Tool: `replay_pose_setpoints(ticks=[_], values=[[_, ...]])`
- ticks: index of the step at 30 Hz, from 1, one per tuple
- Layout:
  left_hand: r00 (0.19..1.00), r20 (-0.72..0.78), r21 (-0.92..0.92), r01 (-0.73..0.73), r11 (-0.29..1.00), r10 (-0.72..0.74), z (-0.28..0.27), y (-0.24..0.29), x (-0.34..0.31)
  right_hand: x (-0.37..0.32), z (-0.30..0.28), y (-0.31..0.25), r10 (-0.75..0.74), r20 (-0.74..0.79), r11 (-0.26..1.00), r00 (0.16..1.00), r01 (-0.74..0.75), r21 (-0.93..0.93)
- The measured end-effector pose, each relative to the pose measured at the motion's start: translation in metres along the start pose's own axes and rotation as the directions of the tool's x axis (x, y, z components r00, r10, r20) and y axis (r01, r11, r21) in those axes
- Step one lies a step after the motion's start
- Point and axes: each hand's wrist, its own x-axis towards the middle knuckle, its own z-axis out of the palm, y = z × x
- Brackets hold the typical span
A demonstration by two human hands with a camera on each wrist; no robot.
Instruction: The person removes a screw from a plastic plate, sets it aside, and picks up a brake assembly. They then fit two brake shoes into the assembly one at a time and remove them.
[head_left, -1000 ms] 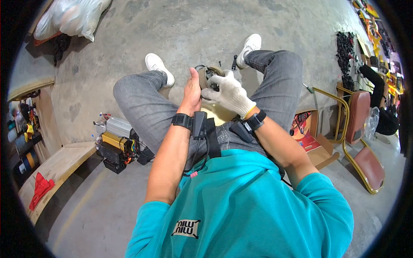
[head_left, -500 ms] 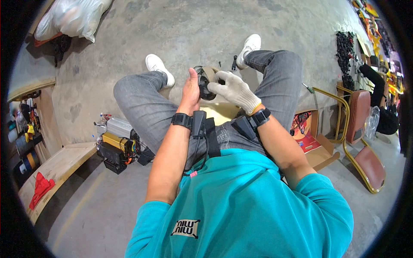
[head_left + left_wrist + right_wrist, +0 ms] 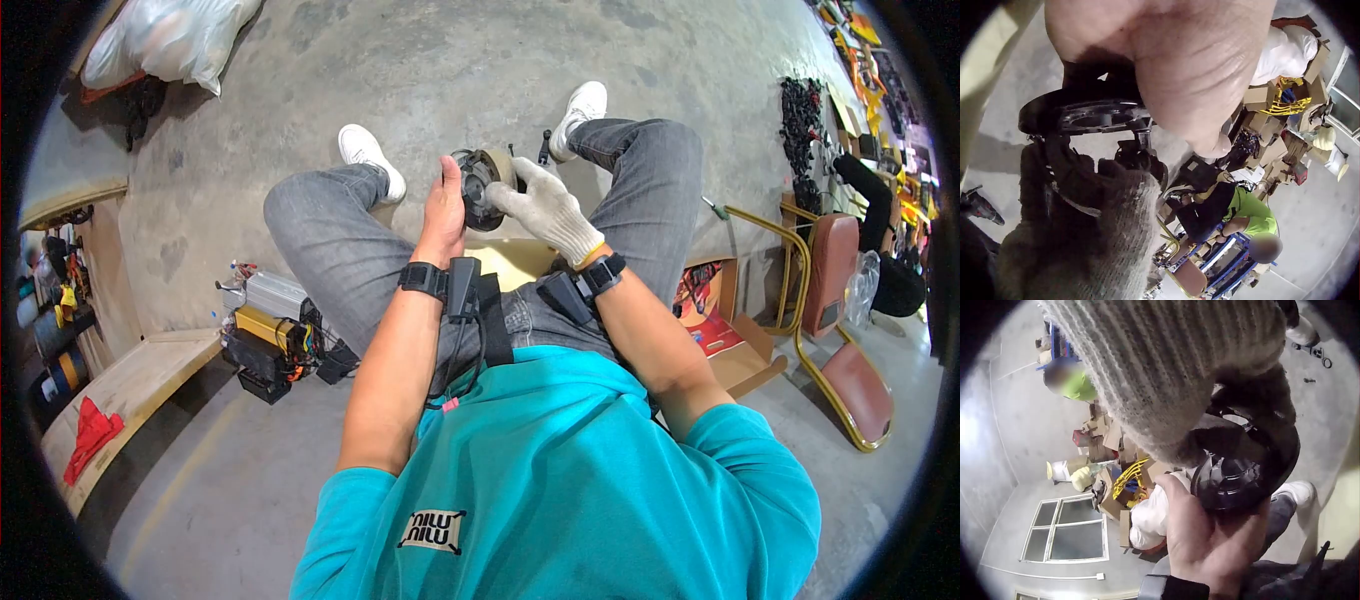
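Note:
A round black part with a tan band (image 3: 499, 168) is held up between the knees in the head view. My bare left hand (image 3: 443, 210) supports it from the left, thumb pointing up; the right wrist view shows the palm (image 3: 1210, 544) under the black face (image 3: 1229, 478). My right hand (image 3: 550, 205), in a white knit glove, grips the part from the right, thumb on the dark face and fingers at the band. In the left wrist view, gloved fingers curl by a black ring with openings (image 3: 1097, 115). The fingertips are partly hidden.
A dark tool (image 3: 544, 147) and a small bolt lie on the concrete floor near the right shoe. To the right stand an open cardboard box (image 3: 750, 355) and a chair (image 3: 835, 275). At left are a metal-and-yellow machine (image 3: 275, 330) and a wooden board (image 3: 140, 390) with a red cloth.
The round part has turned so its black face now shows toward the head camera. My gloved hand has shifted from over the part's opening to its right side; the left hand has barely moved.

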Motion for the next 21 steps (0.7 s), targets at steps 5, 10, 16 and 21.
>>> replay_pose_setpoints(ticks=[5,10,16,21], values=[[0.997,-0.074,-0.07,-0.011,0.997,0.006,0.0,0.002,0.0,-0.002,-0.01,-0.006,0.113,0.003,0.984,0.994,-0.113,0.137],[0.991,-0.136,-0.115,-0.018,0.993,0.002,0.002,0.003,-0.001,0.0,-0.008,-0.004,0.095,0.02,0.991,0.995,-0.097,0.094],[0.982,-0.186,-0.051,-0.041,0.998,0.031,-0.012,-0.013,0.012,0.001,-0.008,-0.002,0.057,0.062,0.988,0.996,-0.065,0.141],[0.977,-0.206,0.009,-0.06,0.998,0.061,-0.014,-0.011,0.012,0.002,-0.012,0.0,0.115,0.105,0.947,0.988,-0.141,0.29]])
